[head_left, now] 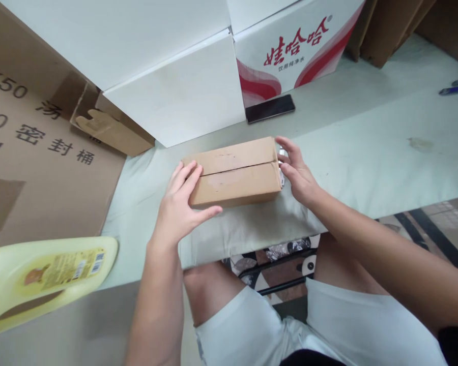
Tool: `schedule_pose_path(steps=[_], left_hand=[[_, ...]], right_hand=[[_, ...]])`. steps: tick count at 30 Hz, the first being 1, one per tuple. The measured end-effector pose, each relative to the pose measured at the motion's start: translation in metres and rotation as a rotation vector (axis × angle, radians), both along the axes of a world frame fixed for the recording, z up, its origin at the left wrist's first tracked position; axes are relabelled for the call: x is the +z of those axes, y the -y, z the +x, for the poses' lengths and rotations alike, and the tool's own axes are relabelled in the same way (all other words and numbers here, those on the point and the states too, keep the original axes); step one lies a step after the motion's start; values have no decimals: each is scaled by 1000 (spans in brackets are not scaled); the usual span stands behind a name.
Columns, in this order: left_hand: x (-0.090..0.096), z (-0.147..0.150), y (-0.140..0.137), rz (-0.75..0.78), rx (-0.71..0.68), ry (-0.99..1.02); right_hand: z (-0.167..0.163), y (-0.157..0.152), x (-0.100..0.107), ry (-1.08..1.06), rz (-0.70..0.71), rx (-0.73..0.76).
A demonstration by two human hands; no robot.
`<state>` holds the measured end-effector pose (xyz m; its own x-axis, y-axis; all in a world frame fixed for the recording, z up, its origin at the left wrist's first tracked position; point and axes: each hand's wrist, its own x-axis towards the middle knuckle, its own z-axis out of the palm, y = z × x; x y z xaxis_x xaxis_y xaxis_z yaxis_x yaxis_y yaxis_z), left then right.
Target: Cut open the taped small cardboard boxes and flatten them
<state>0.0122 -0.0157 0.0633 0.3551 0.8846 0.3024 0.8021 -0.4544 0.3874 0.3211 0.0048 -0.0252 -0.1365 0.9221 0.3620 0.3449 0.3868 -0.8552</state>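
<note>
A small brown cardboard box [236,179] lies on the cloth-covered table, a seam running lengthwise along its top. My left hand [179,203] holds its left end, fingers on the top and thumb stretched along the near side. At the right end, my right hand [297,170] has its fingers and thumb curled against the box's edge. Something whitish and shiny [282,179] shows at that end, partly covered by my fingers; what it is I cannot make out.
Behind the box stand white cartons [183,86], one with red lettering [297,48]. A black phone [270,109] lies before them. At left are a large cardboard carton [49,152] and a pale yellow bottle [53,279]. A blue-handled tool [456,90] lies far right.
</note>
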Motion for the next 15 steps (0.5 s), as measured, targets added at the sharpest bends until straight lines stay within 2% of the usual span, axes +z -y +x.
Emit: schedule_pose_path(steps=[3, 5, 8, 10, 12, 15], left_hand=[[2, -10, 9, -4, 38, -19], [2, -15, 13, 21, 105, 49], [-1, -18, 15, 23, 248, 255], [-5, -16, 17, -36, 350, 490], [-10, -9, 17, -164, 488, 779], [-17, 13, 18, -488, 780, 1144]], right_hand=[[5, 8, -11, -219, -265, 139], [5, 14, -8, -251, -322, 192], [1, 22, 8, -344, -250, 256], [-4, 26, 22, -397, -167, 290], [-10, 30, 35, -393, -87, 281], [-20, 34, 47, -253, 47, 206]])
